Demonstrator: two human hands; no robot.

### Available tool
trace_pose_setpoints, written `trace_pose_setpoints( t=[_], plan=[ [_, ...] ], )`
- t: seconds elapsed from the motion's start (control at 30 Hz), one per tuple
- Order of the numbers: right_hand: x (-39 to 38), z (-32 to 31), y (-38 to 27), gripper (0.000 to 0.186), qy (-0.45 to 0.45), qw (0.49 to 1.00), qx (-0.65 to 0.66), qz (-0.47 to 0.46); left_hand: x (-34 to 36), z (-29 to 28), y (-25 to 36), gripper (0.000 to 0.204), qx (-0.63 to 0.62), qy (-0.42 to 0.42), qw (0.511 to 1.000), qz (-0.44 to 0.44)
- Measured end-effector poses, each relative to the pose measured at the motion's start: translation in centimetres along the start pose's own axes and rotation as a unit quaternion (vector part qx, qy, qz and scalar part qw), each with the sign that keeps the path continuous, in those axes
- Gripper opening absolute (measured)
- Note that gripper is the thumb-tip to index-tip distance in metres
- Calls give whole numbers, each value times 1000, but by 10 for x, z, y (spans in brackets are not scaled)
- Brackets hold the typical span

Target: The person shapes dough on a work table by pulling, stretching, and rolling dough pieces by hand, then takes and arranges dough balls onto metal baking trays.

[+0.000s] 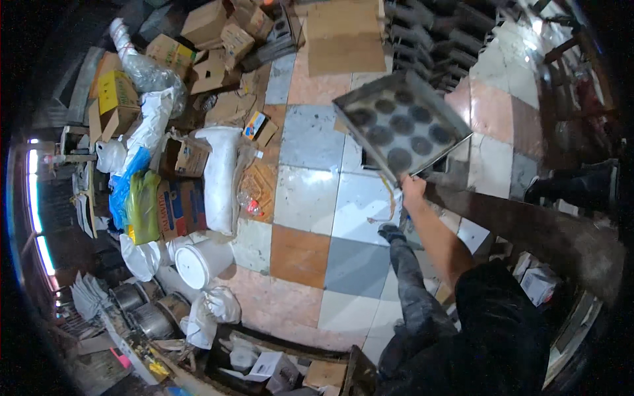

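Note:
A square grey metal baking tray with raised sides and several dark round spots across its base is held out in front of me, tilted, above the tiled floor. At its near corner, my right hand has its fingers closed on the rim. The bare forearm runs back to a black sleeve at the lower right. Beneath the tray, part of a dark object and a thin brownish strip show on the floor. My left hand is out of view.
Several cardboard boxes, a white sack and a white bucket line the left side. Stacked dark trays stand at the far end. A flat cardboard sheet lies beside them. A wooden beam is at right.

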State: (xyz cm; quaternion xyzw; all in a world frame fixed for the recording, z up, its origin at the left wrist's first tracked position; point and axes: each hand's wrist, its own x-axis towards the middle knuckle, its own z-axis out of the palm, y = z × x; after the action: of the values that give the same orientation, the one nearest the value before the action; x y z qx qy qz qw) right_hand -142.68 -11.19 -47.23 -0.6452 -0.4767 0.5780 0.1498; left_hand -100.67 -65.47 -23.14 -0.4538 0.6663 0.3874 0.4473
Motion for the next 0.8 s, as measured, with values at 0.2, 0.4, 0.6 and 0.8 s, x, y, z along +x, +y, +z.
trace_pose_setpoints(
  t=[0.2,0.4,0.6,0.8],
  plan=[
    [-174,-99,-64,15,-109,990,89,-14,80,-35,-19,28,-82,-114,985,99],
    [-377,-233,-27,20,-204,938,245,137,133,-113,80,32,-293,-175,900,270],
    [-498,-391,11,21,-265,937,203,105,43,-213,176,45,-347,-332,834,271],
    [-522,-515,29,37,-271,928,-50,-252,-56,-165,180,43,-72,-338,892,292]
  ],
)
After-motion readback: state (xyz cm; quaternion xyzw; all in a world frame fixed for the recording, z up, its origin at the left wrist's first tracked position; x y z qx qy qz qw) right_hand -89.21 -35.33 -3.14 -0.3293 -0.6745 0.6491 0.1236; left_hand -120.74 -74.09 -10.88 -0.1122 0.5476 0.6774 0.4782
